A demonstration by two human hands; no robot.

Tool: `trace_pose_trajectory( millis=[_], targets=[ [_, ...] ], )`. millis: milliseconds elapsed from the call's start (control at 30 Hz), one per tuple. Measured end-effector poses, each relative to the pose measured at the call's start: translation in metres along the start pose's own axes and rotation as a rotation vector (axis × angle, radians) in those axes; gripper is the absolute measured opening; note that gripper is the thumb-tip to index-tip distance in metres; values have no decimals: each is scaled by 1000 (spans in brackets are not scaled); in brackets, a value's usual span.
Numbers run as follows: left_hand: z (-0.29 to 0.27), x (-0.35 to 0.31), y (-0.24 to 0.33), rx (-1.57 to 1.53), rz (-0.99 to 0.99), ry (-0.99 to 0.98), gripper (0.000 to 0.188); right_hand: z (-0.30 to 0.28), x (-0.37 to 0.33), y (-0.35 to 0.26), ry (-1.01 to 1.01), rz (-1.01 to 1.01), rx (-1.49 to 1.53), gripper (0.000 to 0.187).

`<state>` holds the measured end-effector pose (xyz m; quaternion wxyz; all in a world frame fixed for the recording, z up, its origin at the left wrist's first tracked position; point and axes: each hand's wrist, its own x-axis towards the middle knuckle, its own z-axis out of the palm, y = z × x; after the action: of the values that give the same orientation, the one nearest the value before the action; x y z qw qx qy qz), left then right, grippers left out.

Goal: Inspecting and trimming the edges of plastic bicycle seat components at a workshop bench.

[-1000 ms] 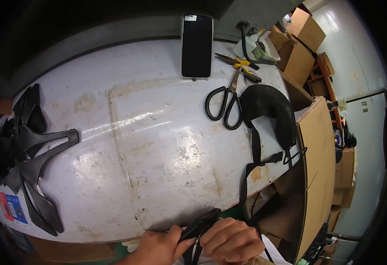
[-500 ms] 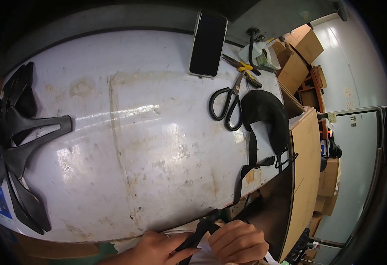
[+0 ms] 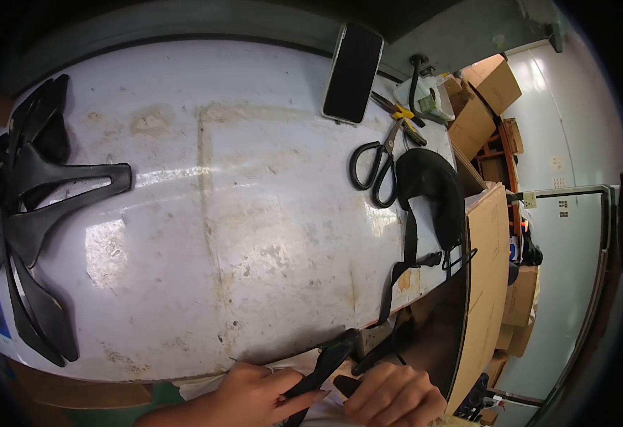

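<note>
Left hand [image 3: 254, 395] and right hand [image 3: 393, 395] pinch a black strap [image 3: 322, 370] below the white table [image 3: 254, 213] edge; likely light, limp; grip near ends.

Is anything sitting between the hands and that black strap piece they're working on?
Nothing visible does. The left hand and right hand both already touch the black strap piece at the near edge of the white table; the scissors lie well away.

A dark-screened phone [image 3: 354, 73] lies near brown cardboard boxes [image 3: 483, 99].
</note>
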<state>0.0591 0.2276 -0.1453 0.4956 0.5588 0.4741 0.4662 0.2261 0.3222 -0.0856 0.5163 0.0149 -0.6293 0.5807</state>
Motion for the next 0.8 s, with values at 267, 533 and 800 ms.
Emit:
trace_pose_trajectory(
  millis=[267,533,800],
  targets=[
    [4,2,-2,48,19,16,41,9,-8,6,107,-39,-135,19],
    [6,1,-4,-46,20,60,39,3,6,2,-94,90,-215,13],
    [2,-3,-14,15,65,-38,30,21,10,21,-369,-20,-162,13]
  ],
)
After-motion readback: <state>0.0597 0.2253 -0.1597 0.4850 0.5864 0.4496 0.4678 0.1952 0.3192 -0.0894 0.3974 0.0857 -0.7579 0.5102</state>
